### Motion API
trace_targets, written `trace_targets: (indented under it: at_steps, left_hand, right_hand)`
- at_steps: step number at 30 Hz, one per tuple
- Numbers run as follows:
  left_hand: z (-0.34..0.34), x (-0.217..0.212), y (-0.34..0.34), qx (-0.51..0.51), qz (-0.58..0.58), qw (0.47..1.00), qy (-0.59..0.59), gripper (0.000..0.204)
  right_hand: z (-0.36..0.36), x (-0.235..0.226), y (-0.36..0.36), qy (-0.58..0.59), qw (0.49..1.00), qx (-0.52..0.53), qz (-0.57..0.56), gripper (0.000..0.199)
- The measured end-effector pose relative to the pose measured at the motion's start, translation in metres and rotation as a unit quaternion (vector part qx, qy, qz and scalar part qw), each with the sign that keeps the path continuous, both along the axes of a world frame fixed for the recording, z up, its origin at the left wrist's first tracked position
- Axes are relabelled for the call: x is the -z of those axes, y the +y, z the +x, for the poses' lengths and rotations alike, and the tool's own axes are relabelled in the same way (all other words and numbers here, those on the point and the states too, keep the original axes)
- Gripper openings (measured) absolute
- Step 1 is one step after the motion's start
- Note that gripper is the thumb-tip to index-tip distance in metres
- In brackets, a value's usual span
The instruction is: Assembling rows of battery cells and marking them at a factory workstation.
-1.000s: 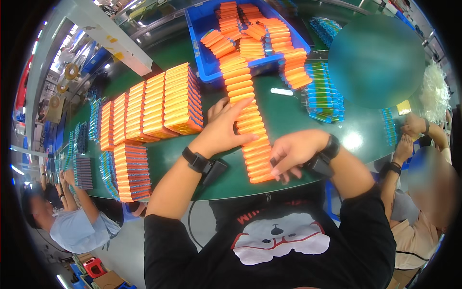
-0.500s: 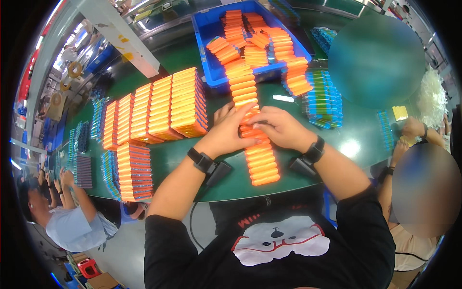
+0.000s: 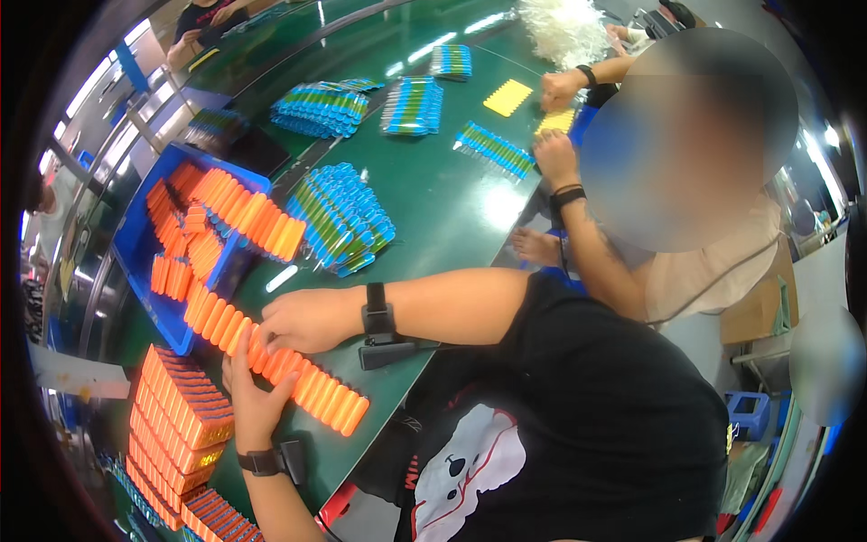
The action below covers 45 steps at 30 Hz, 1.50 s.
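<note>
A long strip of orange tube-shaped pieces [image 3: 330, 397], joined side by side, runs slantwise from the blue bin [image 3: 155, 305] onto the green table. My left hand [image 3: 256, 402] grips its middle, with the thumb on the near side and the fingers across it. Just beyond, my right hand [image 3: 312, 321] has its fingers curled down onto the same strip, close to my left fingertips. The right fingertips are partly hidden. More orange strips [image 3: 257, 217] lie heaped in the bin, and one hangs over its rim.
Stacked orange blocks [image 3: 172, 425] stand beside my left forearm. A small white oval piece [image 3: 282, 277] and a pile of blue-and-green strips [image 3: 339, 217] lie beyond my right hand. At the right, a co-worker's hands [image 3: 555, 155] are by yellow strips [image 3: 508, 98].
The view has swung to the right, so the table appears turned and more of the co-worker shows. Both my hands stay on the orange strip.
</note>
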State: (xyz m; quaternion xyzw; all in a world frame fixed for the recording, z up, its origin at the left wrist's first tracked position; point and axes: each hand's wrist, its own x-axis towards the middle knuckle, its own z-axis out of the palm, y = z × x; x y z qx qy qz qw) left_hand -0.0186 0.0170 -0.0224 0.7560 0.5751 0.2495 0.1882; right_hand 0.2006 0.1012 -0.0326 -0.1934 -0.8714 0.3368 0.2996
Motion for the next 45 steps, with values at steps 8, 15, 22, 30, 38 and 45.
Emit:
trace_targets:
  at_steps: [8,15,22,30,38,45]
  left_hand:
    - [-0.001,-0.002,0.003,0.017,-0.016,1.000,-0.015,0.094]
    - [-0.005,0.002,0.000,0.007,-0.019,0.999,-0.034,0.098]
    - [-0.007,0.005,0.003,0.015,-0.026,0.999,-0.021,0.100]
    - [-0.008,0.006,0.004,-0.001,-0.036,0.998,-0.048,0.102]
    - [-0.009,0.012,0.004,-0.001,-0.027,0.997,-0.076,0.100]
    - [-0.008,0.019,0.002,-0.002,-0.056,0.980,-0.191,0.082]
  right_hand:
    - [0.002,-0.004,0.001,-0.016,0.999,0.002,-0.030,0.017]
    - [0.003,-0.005,0.004,-0.047,0.998,0.034,-0.007,0.020]
    - [0.007,-0.005,0.010,0.033,0.997,0.037,-0.064,0.027]
    - [0.005,-0.013,0.005,0.128,0.983,0.038,-0.128,0.024]
    - [0.014,-0.044,-0.021,0.348,0.895,-0.035,-0.278,0.025]
    - [0.076,-0.081,-0.101,0.463,0.885,-0.014,-0.045,0.028]
